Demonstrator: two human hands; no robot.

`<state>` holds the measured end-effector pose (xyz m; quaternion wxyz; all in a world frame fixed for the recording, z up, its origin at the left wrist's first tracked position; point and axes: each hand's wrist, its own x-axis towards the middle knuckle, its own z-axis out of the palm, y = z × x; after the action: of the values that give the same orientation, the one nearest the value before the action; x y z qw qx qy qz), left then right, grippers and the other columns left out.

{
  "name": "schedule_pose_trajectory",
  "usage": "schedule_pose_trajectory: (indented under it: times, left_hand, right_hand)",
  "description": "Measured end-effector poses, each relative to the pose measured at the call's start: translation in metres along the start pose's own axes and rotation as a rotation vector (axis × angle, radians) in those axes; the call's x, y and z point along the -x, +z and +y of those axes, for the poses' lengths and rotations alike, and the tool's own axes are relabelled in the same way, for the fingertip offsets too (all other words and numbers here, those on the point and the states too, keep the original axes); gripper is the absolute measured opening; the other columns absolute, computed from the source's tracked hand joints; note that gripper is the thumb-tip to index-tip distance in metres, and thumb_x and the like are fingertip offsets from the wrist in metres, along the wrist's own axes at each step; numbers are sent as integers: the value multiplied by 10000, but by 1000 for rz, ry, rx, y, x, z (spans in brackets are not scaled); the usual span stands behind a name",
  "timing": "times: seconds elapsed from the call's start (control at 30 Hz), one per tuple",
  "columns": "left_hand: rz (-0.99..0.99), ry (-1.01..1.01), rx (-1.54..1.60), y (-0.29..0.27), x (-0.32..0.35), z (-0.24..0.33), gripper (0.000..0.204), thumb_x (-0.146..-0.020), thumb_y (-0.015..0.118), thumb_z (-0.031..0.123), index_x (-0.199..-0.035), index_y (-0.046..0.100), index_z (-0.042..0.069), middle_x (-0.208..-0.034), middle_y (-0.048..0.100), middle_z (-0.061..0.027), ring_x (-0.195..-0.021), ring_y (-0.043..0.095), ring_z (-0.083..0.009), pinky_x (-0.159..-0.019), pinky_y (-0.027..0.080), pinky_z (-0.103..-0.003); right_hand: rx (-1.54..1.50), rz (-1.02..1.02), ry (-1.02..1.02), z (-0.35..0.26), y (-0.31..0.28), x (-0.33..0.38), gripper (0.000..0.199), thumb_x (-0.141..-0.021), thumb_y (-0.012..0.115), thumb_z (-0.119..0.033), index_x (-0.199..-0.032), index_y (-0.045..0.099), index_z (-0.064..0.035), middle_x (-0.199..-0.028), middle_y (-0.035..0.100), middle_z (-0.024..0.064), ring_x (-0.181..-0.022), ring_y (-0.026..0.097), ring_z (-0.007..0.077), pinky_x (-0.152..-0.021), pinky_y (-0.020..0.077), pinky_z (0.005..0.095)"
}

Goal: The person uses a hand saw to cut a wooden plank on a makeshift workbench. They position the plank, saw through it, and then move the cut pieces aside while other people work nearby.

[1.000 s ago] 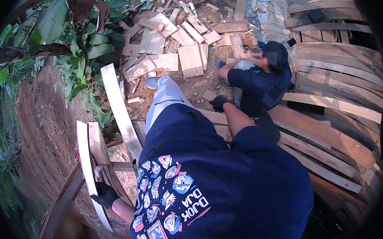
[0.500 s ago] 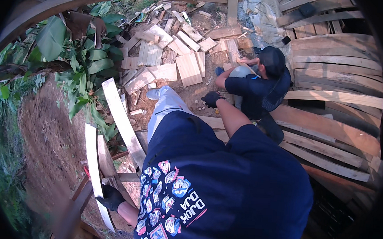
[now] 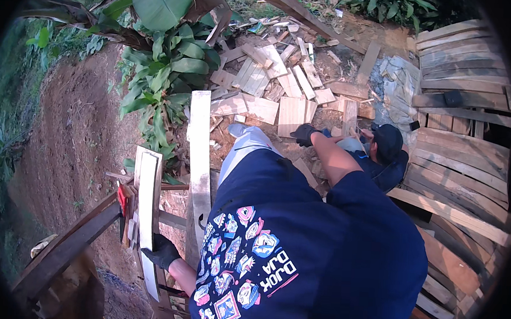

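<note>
My left hand [image 3: 161, 251], in a black glove, is shut around the lower part of a narrow white plank [image 3: 146, 206] that stands upright against a wooden frame. My right hand [image 3: 304, 134], also in a black glove, reaches forward over the ground near a square board [image 3: 291, 115]. Its fingers are curled, and whether it holds anything is hidden. A second long pale plank [image 3: 199, 156] leans just right of the first. A person in a dark cap [image 3: 386, 149] crouches right of my right arm.
Several short boards [image 3: 271, 79] lie scattered ahead. A stack of long curved boards [image 3: 463, 170] fills the right side. Broad-leaved plants [image 3: 167, 74] stand beside a bare dirt slope [image 3: 65, 144]. A dark wooden beam [image 3: 60, 256] crosses at lower left.
The view has swung, so the planks and the crouching person sit further right and lower. My left hand keeps its hold on the white plank. My right arm stays stretched forward.
</note>
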<state>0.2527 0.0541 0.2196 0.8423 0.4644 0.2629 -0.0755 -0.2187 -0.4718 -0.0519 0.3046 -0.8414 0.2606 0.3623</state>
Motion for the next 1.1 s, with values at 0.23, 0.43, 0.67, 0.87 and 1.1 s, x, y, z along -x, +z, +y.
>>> schedule_pose_trajectory:
  times: [0.23,0.43,0.67,0.87,1.1]
  left_hand:
    - [153,-83,240,-7,40,-37,426,-1019,694,328,-1194,685,-60,-1120,756,-197,-1023,729,-311,-934,615,-411]
    - [243,-66,156,8,72,-82,375,-1034,673,374,-1255,688,71,-1268,738,-112,-1183,681,-274,-1040,542,-473]
    - [341,-91,141,56,123,-103,397,-1026,679,334,-1319,638,70,-1308,687,-152,-1272,631,-325,-1103,492,-535]
    - [356,-158,124,50,135,-118,353,-1025,685,310,-1293,650,83,-1262,705,-138,-1238,654,-307,-1032,539,-498]
    - [229,-300,75,84,144,-128,408,-1034,684,338,-1307,661,35,-1160,737,-149,-992,746,-282,-880,617,-440]
  right_hand:
    - [-385,402,-160,-204,-241,-1,932,-888,685,-711,-1551,493,-86,-1473,619,198,-1369,587,362,-1149,446,443]
    - [215,490,-1098,-400,-291,10,1152,-725,871,-620,-1641,373,-130,-1650,414,195,-1530,388,380,-1268,298,532]
    - [591,187,-1209,-479,-240,-20,830,-828,745,-324,-1564,481,-46,-1388,622,207,-1326,579,378,-1158,407,522]
    - [512,-23,-1193,-472,-236,-40,640,-830,647,-182,-1450,578,-40,-1252,672,205,-1183,663,375,-1005,507,506]
    - [514,-150,-1043,-440,-275,-78,660,-811,672,-187,-1453,581,-62,-1280,677,212,-1169,674,382,-1020,516,506]
